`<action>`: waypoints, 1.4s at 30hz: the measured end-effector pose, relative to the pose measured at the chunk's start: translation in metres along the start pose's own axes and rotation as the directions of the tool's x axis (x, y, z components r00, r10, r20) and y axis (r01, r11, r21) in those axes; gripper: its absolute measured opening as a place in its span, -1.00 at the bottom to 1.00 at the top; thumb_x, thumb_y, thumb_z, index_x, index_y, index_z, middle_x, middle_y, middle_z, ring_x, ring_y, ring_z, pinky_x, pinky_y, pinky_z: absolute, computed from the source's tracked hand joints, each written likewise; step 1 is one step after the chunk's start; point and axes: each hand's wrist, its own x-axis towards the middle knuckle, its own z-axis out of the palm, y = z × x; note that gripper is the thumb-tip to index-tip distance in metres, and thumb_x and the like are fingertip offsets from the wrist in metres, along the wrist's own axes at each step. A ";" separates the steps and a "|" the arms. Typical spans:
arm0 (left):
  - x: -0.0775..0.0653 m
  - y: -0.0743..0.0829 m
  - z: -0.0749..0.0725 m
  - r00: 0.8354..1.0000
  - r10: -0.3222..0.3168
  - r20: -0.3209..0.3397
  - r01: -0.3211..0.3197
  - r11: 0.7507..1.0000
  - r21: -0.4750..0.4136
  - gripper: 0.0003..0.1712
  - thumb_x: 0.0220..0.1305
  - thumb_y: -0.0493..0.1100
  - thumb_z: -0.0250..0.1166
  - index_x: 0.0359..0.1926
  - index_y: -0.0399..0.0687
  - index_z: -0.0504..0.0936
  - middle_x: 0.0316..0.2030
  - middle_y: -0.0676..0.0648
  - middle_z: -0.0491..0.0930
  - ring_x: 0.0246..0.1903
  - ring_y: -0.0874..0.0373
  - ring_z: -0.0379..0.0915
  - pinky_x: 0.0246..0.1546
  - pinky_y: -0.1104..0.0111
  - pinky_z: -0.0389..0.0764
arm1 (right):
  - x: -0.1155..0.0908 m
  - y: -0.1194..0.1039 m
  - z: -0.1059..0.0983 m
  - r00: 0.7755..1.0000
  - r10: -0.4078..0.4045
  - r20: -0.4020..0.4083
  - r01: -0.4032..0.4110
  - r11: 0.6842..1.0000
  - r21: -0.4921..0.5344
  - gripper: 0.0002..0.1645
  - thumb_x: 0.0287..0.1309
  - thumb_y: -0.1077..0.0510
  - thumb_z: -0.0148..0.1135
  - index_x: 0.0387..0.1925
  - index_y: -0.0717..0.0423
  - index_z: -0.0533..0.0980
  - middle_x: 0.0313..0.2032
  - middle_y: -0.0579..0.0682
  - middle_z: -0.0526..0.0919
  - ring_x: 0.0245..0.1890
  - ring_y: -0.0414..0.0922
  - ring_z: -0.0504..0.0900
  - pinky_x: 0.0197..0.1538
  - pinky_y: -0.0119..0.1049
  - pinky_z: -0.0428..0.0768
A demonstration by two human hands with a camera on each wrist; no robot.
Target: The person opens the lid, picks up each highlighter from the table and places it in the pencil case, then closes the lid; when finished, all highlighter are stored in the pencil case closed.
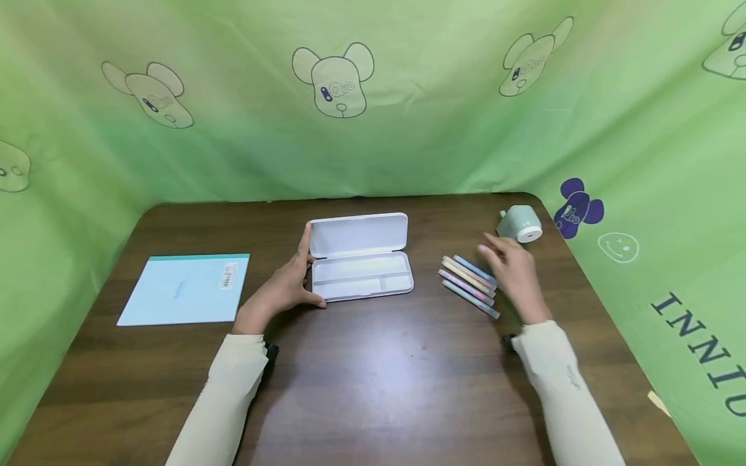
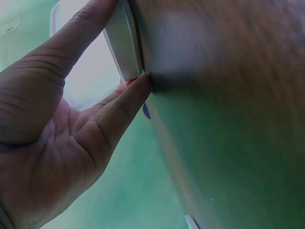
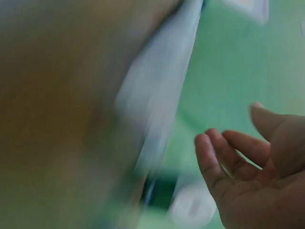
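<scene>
White case (image 1: 358, 264): middle of the surface (image 1: 379, 388), open, lid (image 1: 358, 235) folded back on the far side. Base has one long compartment at the back; front strip split by a short divider, longer part left, shorter part right.
Left hand (image 1: 285, 281): holds the case's left end, thumb at the near left corner, fingers at the far side by the lid's left edge.
Right hand (image 1: 515, 272): fingers loosely bent, thumb apart, nothing held. Just beside the right ends of the pens, fingertips near the cup.
Pens (image 1: 468, 288): slanted row right of the case, apart from it. Blue, cream, pink-purple, teal-green; exact count hard to tell.
Cup (image 1: 517, 223): pale green, lying on its side, far right, white base toward the person.
Notebook (image 1: 183, 291): light blue, left of the left hand, teal strip on the far edge, barcode sticker (image 1: 228, 276) at the right.
Sleeves (image 1: 227, 388): light, dark gear at both wrists.
Curtain (image 1: 350, 155): green, printed cartoon heads, behind the surface.
Right wrist view: partly blurred.
</scene>
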 end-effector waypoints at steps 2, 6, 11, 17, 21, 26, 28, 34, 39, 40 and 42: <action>-0.003 -0.002 -0.002 1.000 -0.008 0.002 0.008 1.000 0.003 0.87 0.05 -0.22 0.77 0.68 0.09 -0.75 0.40 -0.47 0.42 0.39 -0.30 0.40 0.31 -0.21 0.45 | -0.013 0.019 -0.017 1.000 0.015 0.024 -0.015 1.000 -0.024 -0.49 0.55 0.18 0.32 0.35 0.42 0.55 0.13 0.44 0.68 0.10 0.41 0.67 0.22 0.29 0.51; -0.008 -0.004 -0.006 1.000 -0.013 -0.008 0.014 1.000 0.011 0.87 0.06 -0.23 0.77 0.67 0.11 -0.76 0.39 -0.47 0.42 0.39 -0.29 0.39 0.32 -0.22 0.44 | -0.028 0.039 -0.036 0.990 0.053 0.134 -0.050 0.998 -0.027 -0.47 0.52 0.21 0.35 0.37 0.41 0.55 0.13 0.39 0.71 0.04 0.31 0.73 0.07 -0.15 0.63; -0.009 -0.007 -0.006 1.000 0.000 -0.017 0.000 1.000 0.008 0.85 0.06 -0.23 0.76 0.67 0.05 -0.75 0.35 -0.46 0.44 0.37 -0.28 0.39 0.32 -0.21 0.43 | -0.027 0.043 -0.037 0.961 0.058 0.269 -0.070 0.997 0.035 -0.45 0.46 0.21 0.43 0.35 0.40 0.57 0.13 0.35 0.73 -0.05 -0.10 0.72 -0.12 -0.60 0.52; -0.010 -0.007 -0.006 1.000 -0.009 -0.017 0.009 1.000 0.000 0.85 0.07 -0.25 0.76 0.68 0.07 -0.74 0.36 -0.45 0.43 0.37 -0.26 0.38 0.32 -0.21 0.43 | -0.026 0.042 -0.031 0.937 0.098 0.334 -0.133 0.988 0.083 -0.52 0.41 0.29 0.45 0.27 0.42 0.63 0.11 0.36 0.71 -0.17 -0.42 0.64 -0.12 -0.56 0.56; -0.009 -0.006 -0.006 1.000 -0.007 -0.018 0.007 1.000 -0.001 0.85 0.06 -0.25 0.76 0.68 0.08 -0.75 0.37 -0.46 0.42 0.37 -0.27 0.37 0.31 -0.21 0.43 | -0.027 0.043 -0.029 0.938 0.115 0.327 -0.150 0.985 0.082 -0.58 0.40 0.33 0.44 0.21 0.43 0.66 0.03 0.32 0.73 -0.22 -0.45 0.62 -0.15 -0.55 0.57; -0.007 -0.005 -0.006 1.000 -0.005 -0.012 0.005 1.000 0.001 0.86 0.06 -0.25 0.76 0.67 0.08 -0.76 0.38 -0.47 0.42 0.39 -0.27 0.37 0.32 -0.20 0.43 | -0.027 0.042 -0.029 0.947 0.109 0.304 -0.123 0.992 0.028 -0.69 0.40 0.33 0.43 0.12 0.38 0.72 -0.01 0.29 0.73 -0.18 -0.25 0.67 -0.17 -0.54 0.57; -0.006 -0.005 -0.005 1.000 -0.008 -0.013 0.008 1.000 0.000 0.86 0.06 -0.25 0.76 0.67 0.11 -0.76 0.37 -0.46 0.42 0.39 -0.27 0.38 0.33 -0.20 0.43 | -0.027 0.042 -0.029 0.952 0.102 0.288 -0.107 0.994 0.002 -0.73 0.41 0.31 0.43 0.07 0.35 0.75 0.00 0.29 0.74 -0.13 -0.13 0.69 -0.16 -0.51 0.56; -0.005 -0.002 -0.002 1.000 -0.007 -0.015 0.007 1.000 -0.005 0.85 0.06 -0.22 0.77 0.68 0.11 -0.74 0.37 -0.46 0.43 0.38 -0.27 0.38 0.32 -0.21 0.43 | -0.029 0.044 -0.031 0.976 0.125 0.176 -0.126 0.992 -0.008 -0.79 0.42 0.29 0.42 -0.01 0.33 0.77 -0.07 0.30 0.80 -0.18 -0.14 0.64 -0.22 -0.48 0.49; -0.002 0.001 -0.001 1.000 -0.006 -0.007 0.006 1.000 0.001 0.85 0.07 -0.20 0.76 0.68 0.11 -0.74 0.38 -0.47 0.41 0.38 -0.28 0.38 0.31 -0.21 0.44 | -0.027 0.041 -0.029 0.991 0.084 0.105 -0.094 0.990 0.105 -0.78 0.43 0.34 0.40 0.02 0.40 0.75 -0.03 0.35 0.76 -0.23 -0.53 0.53 -0.19 -0.66 0.49; -0.001 0.002 -0.001 1.000 -0.009 -0.002 0.009 1.000 0.005 0.85 0.07 -0.20 0.76 0.68 0.12 -0.75 0.38 -0.46 0.41 0.37 -0.27 0.38 0.31 -0.20 0.44 | -0.025 0.039 -0.027 0.992 0.065 0.103 -0.079 0.988 0.131 -0.78 0.43 0.34 0.40 0.02 0.40 0.74 -0.02 0.36 0.75 -0.21 -0.57 0.52 -0.15 -0.68 0.49; 0.001 0.003 0.000 1.000 -0.016 0.005 0.015 1.000 0.010 0.86 0.07 -0.20 0.76 0.67 0.15 -0.76 0.39 -0.45 0.41 0.37 -0.27 0.38 0.31 -0.20 0.45 | -0.021 0.033 -0.020 0.993 0.026 0.117 -0.047 0.982 0.185 -0.78 0.43 0.35 0.40 0.02 0.41 0.74 -0.01 0.36 0.74 -0.18 -0.58 0.54 -0.09 -0.70 0.50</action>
